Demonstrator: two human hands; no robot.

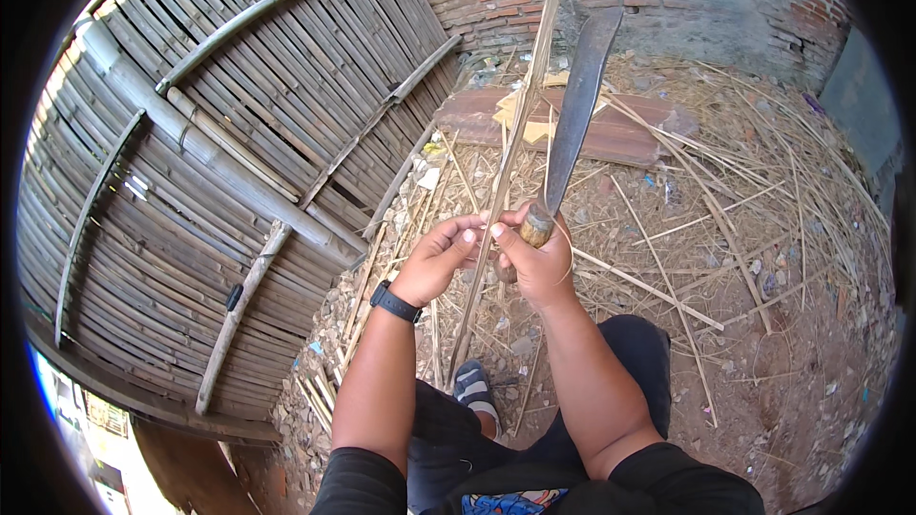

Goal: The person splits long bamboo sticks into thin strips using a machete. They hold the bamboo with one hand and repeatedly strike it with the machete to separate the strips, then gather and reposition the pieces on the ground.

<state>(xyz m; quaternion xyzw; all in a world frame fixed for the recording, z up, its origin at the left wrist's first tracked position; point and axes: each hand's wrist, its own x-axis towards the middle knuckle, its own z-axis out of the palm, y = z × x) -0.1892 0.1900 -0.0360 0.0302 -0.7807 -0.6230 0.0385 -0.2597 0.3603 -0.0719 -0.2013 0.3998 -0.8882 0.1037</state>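
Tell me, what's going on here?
A person is working with both bare hands over ground littered with loose strips. The right hand grips a machete by its handle, with the blade pointing up and away. The left hand holds a long, narrow wooden strip, and the fingers of both hands come together at it. Beyond them, a reddish-brown board lies on the ground, and a slatted fence stands to the left.
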